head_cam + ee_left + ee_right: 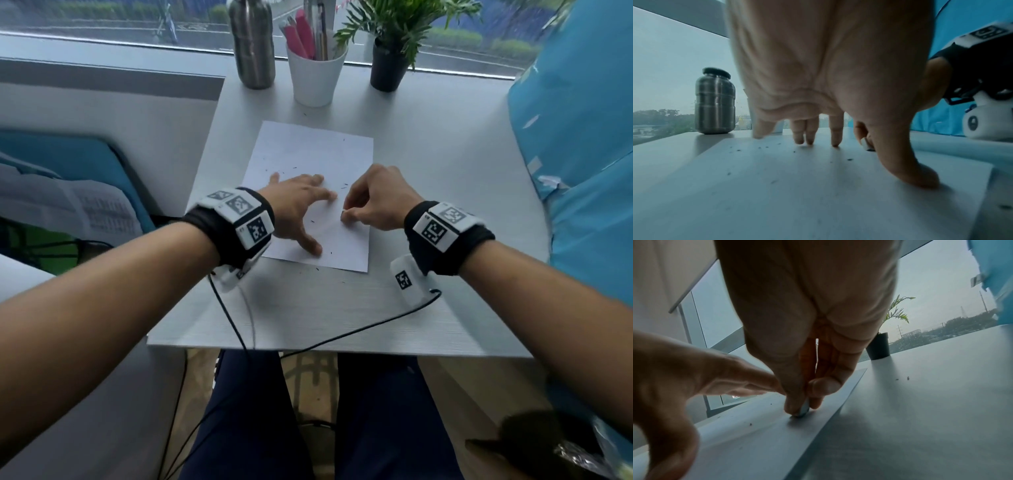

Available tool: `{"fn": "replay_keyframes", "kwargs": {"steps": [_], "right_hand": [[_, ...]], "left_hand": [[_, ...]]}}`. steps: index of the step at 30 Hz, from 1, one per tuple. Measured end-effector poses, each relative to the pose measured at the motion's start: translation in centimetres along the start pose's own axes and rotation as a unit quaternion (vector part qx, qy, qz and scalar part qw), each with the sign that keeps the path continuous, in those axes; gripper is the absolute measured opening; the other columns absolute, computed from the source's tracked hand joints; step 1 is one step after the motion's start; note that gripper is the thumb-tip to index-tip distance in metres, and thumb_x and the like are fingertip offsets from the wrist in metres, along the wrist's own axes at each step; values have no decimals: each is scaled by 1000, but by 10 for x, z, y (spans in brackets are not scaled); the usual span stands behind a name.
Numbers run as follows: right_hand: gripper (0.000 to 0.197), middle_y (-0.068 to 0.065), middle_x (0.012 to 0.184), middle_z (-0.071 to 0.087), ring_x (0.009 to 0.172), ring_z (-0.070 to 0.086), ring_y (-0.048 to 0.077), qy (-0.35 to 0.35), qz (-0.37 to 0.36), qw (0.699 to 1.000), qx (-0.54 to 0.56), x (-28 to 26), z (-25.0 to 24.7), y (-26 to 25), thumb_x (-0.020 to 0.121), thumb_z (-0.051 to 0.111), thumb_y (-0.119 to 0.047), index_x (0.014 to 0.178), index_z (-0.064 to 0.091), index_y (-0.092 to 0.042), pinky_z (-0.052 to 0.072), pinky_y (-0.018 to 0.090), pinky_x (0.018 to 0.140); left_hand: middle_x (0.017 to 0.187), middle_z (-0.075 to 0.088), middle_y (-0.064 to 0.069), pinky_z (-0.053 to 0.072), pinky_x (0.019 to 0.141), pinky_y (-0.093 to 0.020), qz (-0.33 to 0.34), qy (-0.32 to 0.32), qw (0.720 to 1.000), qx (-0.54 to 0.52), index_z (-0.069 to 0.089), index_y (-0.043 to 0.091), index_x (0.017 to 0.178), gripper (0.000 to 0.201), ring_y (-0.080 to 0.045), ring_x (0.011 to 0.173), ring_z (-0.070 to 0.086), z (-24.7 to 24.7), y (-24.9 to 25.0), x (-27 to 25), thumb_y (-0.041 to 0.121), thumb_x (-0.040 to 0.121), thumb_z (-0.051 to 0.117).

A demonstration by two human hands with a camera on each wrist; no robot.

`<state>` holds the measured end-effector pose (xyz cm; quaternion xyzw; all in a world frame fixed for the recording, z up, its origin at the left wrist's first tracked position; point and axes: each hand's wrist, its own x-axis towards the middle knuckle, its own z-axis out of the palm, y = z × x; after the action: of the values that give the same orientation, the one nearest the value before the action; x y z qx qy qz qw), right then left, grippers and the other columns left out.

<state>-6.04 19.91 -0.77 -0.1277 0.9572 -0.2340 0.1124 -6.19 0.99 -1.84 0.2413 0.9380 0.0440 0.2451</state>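
A white sheet of paper (308, 154) lies on the grey table (445, 171), sprinkled with several tiny dark specks (344, 186). My left hand (308, 219) is spread on the sheet's near half, with straight fingertips (835, 141) and thumb pressing it flat. Just to its right, my right hand (345, 214) has its fingers curled and pinches a small pale, silvery piece (802, 411) between thumb and forefinger. The lower end of the piece (867, 146) touches the paper (766, 434). What the piece is cannot be told.
At the table's far edge by the window stand a steel bottle (251, 44), a white cup of pens (317, 75) and a plant in a black pot (388, 68). A blue wrapped bulk (582, 137) borders the right side. Black cables (342, 334) trail over the front edge.
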Motion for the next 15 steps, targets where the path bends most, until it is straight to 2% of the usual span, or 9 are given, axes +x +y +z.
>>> {"fn": "replay_keyframes", "kwargs": {"steps": [3,6,8,12,13,15], "right_hand": [[10,-1,72,73,72,65,9,-8,-4,1000,-10,3,0,0,71,81,-21,79,79,-17,58,26,76],[10,0,74,73,74,65,11,41,15,999,7,8,-1,0,72,79,-21,81,79,-16,57,26,79],[10,1,76,74,72,66,11,63,15,998,25,1,10,-5,72,79,-20,80,79,-16,56,24,75],[5,-1,80,73,71,66,9,-7,-53,998,31,-25,30,-25,72,79,-20,77,79,-18,56,24,72],[6,-2,78,74,71,67,8,-1,-35,999,32,-19,25,-21,72,79,-21,77,80,-18,56,21,73],[8,-3,75,75,71,68,7,54,17,997,44,-4,12,-11,71,78,-24,78,80,-19,54,18,73]], "left_hand": [[163,-15,5,1,114,-66,39,-47,998,-9,7,50,152,111,-15,149,-14,-2,-6,7,68,66,75],[159,-27,9,-7,112,-66,21,-79,997,17,-7,52,150,120,-16,146,-24,-3,-7,10,74,62,73],[157,-33,8,-9,111,-67,16,-83,996,36,-14,51,148,129,-17,145,-28,-2,-5,12,78,56,73],[154,-38,9,-11,109,-68,16,-92,995,38,-18,52,146,134,-17,143,-32,1,-5,13,82,51,71],[154,-38,9,-11,109,-67,14,-92,995,41,-19,52,146,134,-17,143,-32,1,-5,13,83,51,71],[154,-37,9,-10,109,-68,9,-93,995,44,-19,49,147,135,-18,143,-31,0,-4,14,82,52,70]]}}
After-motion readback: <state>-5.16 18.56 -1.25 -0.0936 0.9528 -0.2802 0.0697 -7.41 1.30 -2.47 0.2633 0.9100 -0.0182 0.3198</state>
